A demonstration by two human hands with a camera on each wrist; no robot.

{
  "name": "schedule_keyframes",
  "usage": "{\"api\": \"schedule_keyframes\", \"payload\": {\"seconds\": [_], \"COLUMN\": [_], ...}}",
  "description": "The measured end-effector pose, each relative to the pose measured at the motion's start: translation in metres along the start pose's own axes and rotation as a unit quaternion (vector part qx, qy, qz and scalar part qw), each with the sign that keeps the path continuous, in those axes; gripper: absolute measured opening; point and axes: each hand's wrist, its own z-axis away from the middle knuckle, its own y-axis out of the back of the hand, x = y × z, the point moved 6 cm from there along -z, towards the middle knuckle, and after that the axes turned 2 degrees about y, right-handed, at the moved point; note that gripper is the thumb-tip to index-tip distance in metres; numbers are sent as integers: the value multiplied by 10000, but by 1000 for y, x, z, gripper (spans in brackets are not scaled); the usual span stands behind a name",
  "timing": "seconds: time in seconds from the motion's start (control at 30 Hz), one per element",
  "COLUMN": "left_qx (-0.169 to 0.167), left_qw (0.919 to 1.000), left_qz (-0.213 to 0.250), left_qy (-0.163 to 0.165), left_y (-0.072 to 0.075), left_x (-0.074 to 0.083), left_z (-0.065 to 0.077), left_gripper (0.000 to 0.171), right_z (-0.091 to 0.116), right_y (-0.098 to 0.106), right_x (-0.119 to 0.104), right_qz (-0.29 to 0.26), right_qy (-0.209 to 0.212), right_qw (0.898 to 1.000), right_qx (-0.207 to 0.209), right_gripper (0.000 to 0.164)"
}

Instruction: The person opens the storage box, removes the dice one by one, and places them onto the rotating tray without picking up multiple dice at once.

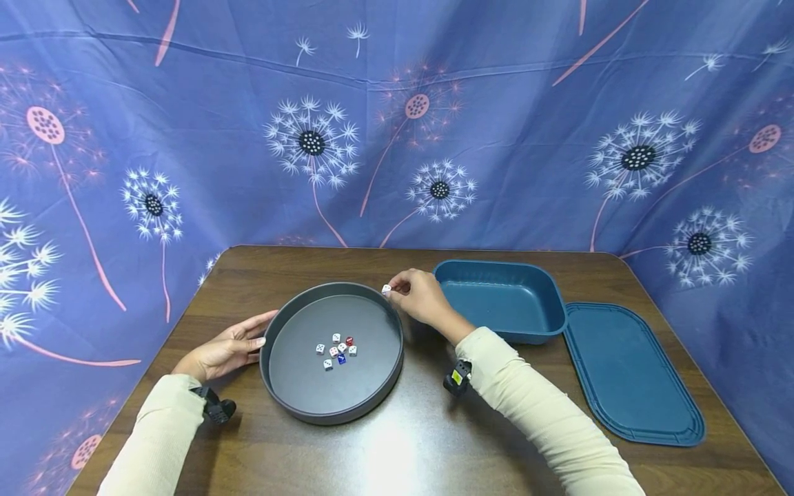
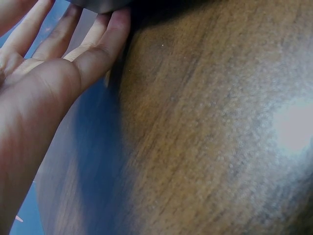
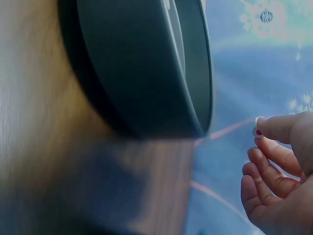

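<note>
My right hand (image 1: 423, 297) pinches a white die (image 1: 387, 289) between thumb and fingertips, beside the far right rim of a round dark grey pan (image 1: 366, 406). In the right wrist view, a red pip shows on this die (image 3: 257, 131). Inside the pan, near its middle, lie several small dice: mostly white ones (image 1: 328, 365), a red die (image 1: 349, 341) and a blue die (image 1: 342, 359). My left hand (image 1: 228, 348) touches the pan's left outer wall with extended fingers. The left wrist view shows those fingers (image 2: 105, 46) against the pan's edge (image 2: 102, 5).
A blue rectangular tub (image 1: 502, 303) stands at the back right of the wooden table (image 1: 434, 441). A matching blue lid (image 1: 635, 375) lies flat on the tub's right. Behind the table hangs a blue cloth (image 1: 248, 103) with a dandelion print.
</note>
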Motion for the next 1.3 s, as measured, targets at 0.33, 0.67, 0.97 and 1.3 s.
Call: {"api": "schedule_keyframes", "payload": {"seconds": [0.33,0.67,0.97,1.3], "left_qx": [19,-63,-20,8], "left_qw": [10000,9999,9999,9999], "left_qz": [-10,111,114,152], "left_qy": [-12,-74,-54,-23], "left_y": [1,0,-2,-2], "left_x": [-1,0,1,1], "left_z": [-2,0,1,1], "left_gripper": [62,62,62,62], "right_z": [6,15,15,13], "right_y": [-43,-80,-92,-97], "right_x": [-26,-28,-25,-22], "right_qz": [-205,43,146,159], "right_qy": [128,44,-154,-405], "right_qw": [9995,10000,9996,9990], "right_qx": [-200,-53,203,79], "right_gripper": [10,10,9,8]}}
